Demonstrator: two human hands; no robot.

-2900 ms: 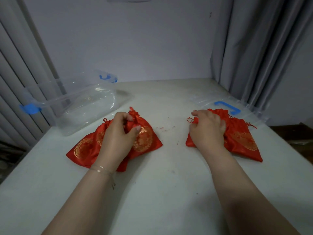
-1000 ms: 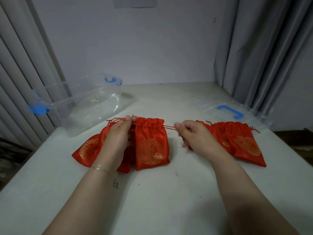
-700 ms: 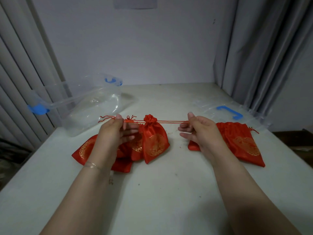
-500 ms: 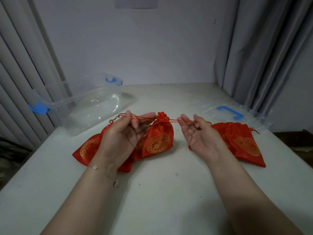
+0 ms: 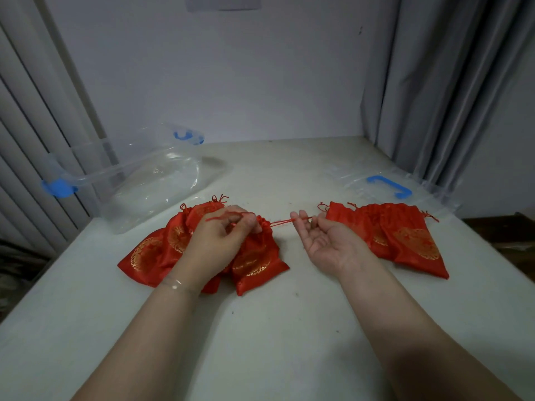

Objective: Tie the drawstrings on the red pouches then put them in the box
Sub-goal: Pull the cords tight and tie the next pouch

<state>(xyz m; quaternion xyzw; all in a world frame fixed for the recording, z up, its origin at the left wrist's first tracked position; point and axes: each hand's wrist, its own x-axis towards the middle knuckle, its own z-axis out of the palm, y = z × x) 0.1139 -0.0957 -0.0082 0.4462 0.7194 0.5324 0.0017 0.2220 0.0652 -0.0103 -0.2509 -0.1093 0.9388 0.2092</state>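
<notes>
hands work apart at mid-worktop: left hand (image 5: 220, 241) pinches the drawstring (image 5: 279, 222) over the cinched pouch (image 5: 254, 256), right hand (image 5: 324, 241), palm up, grips its other end, likely tensioning for a knot. spare pouches (image 5: 405, 235) wait rightward; box (image 5: 139, 180) sits open at the far left edge.

Head-worn camera looks forward and down onto the table (image 5: 289, 342).

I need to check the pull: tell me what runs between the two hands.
In the head view, a taut red drawstring spans the gap from the left hand, at the cinched pouch, to the right hand. Below it is bare table.
</notes>
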